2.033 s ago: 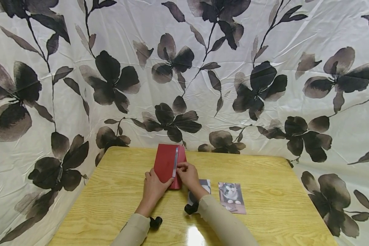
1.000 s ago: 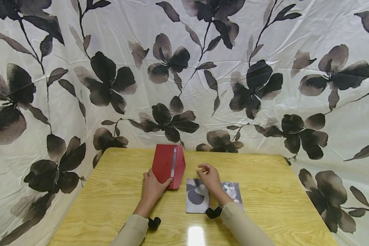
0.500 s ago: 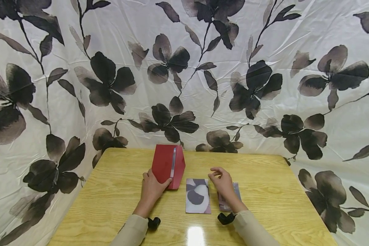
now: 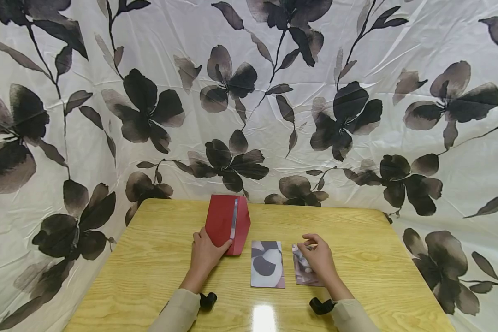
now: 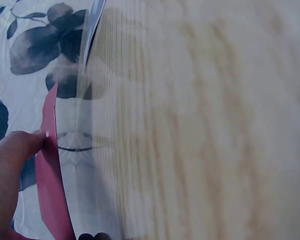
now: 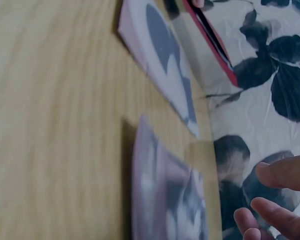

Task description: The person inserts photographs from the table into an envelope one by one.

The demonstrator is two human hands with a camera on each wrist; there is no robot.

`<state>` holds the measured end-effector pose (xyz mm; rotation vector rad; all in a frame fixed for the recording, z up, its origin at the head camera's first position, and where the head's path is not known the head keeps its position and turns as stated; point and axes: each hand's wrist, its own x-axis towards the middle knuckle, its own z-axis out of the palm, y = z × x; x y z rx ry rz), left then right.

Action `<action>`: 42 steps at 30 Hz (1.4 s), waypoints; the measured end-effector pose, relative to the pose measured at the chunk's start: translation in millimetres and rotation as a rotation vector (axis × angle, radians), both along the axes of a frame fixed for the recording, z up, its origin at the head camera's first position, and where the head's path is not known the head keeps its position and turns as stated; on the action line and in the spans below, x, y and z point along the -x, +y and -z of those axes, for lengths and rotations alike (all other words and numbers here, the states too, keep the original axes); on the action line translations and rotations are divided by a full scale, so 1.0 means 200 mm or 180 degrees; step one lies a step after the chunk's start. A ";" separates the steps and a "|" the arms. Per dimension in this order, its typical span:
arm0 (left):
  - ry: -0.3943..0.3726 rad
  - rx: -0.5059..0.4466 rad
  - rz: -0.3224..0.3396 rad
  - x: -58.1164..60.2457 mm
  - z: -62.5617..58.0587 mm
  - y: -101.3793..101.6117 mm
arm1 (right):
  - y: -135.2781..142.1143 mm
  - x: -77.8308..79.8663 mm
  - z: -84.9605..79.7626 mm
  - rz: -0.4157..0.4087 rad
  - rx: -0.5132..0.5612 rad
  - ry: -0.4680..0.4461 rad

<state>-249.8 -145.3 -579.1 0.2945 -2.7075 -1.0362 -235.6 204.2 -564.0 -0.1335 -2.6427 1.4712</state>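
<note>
In the head view my left hand [image 4: 207, 251] grips the lower end of a red envelope [image 4: 223, 219], thumb on top near a silvery strip [image 4: 234, 219] that runs along its pointed flap. The left wrist view shows the thumb [image 5: 27, 142] against the envelope's edge. My right hand [image 4: 320, 258] is over a photo of a cat [image 4: 305, 276] and covers part of it. Its thumb and fingers are apart and hold nothing in the right wrist view. Between the hands lies a second photo [image 4: 267, 265] with grey and white shapes.
All of this is on a wooden table [image 4: 157, 267], backed by a white cloth [image 4: 290, 133] with dark flowers. A black wrist-worn camera [image 4: 208, 301] sits at the left sleeve, another black camera [image 4: 321, 306] at the right one.
My right hand has left the envelope's flap and moved right, past the grey-and-white photo, to over the cat photo. The left hand and envelope stay in place.
</note>
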 end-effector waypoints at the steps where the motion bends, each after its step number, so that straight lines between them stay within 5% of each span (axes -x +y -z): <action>1: 0.0002 0.0001 0.0002 0.00 0.00 0.00 | 0.02 -0.01 0.00 0.0015 -0.0023 -0.0002; 16: -0.0007 0.0064 0.0008 -0.01 -0.01 0.00 | 0.22 -0.15 0.07 0.0147 -0.0602 -0.0044; 42: -0.0013 0.0012 -0.0018 -0.01 -0.01 0.01 | 0.23 -0.21 0.08 0.0073 -0.1019 -0.0247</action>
